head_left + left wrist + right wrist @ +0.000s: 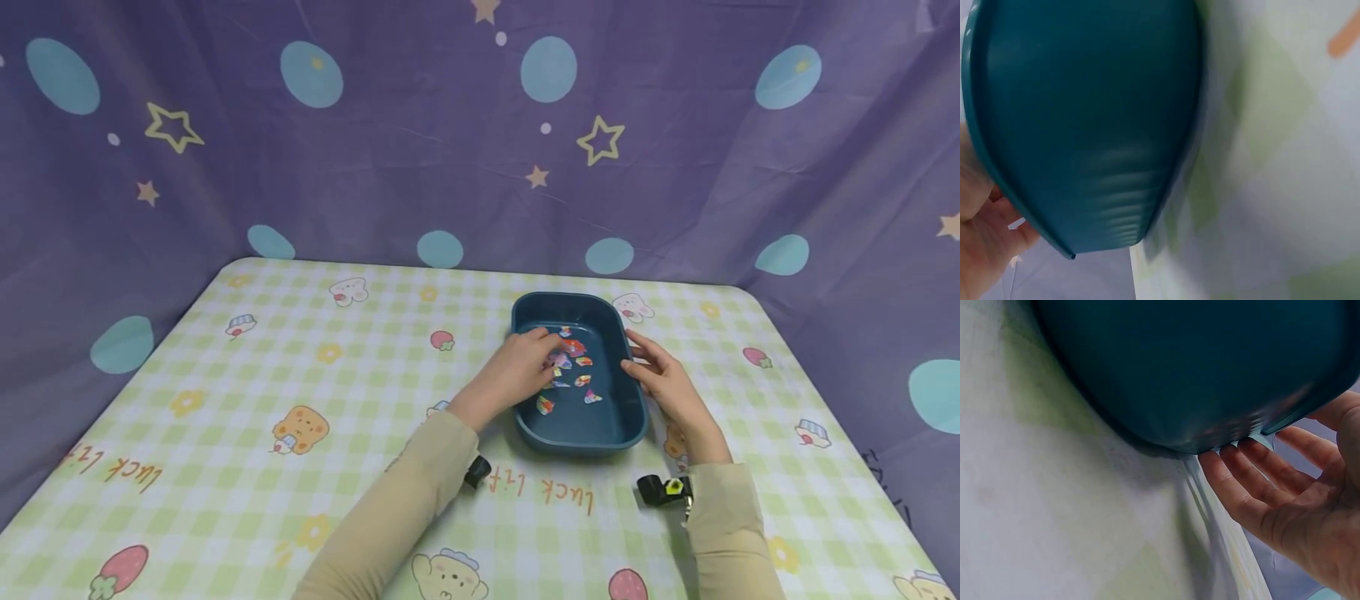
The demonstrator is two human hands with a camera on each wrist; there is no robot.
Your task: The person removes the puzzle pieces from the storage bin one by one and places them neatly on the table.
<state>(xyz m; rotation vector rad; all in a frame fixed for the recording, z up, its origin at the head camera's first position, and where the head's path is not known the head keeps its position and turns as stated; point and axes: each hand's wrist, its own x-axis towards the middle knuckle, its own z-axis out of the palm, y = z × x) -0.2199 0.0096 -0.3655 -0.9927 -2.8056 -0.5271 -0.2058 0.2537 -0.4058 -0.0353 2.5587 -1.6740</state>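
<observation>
A dark teal rectangular tub [585, 437] stands on the table, with several small colourful cutouts [582, 381] scattered on its floor. My left hand [517, 371] reaches over the tub's left rim, its fingertips down among the cutouts; whether they pinch one is hidden. In the left wrist view, that hand [988, 234] shows partly behind the tub's rim. On the opposite side my right hand [671, 387] holds the tub's wall, thumb at the rim and fingers outside. The right wrist view shows its fingertips [1229, 469] against the outer wall.
A green-and-white checked tablecloth [225, 367] with printed cartoons covers the table. Behind it hangs a purple curtain [435, 150] with stars and blue ovals. Black wrist devices [663, 490] sit by both sleeves, low over the cloth.
</observation>
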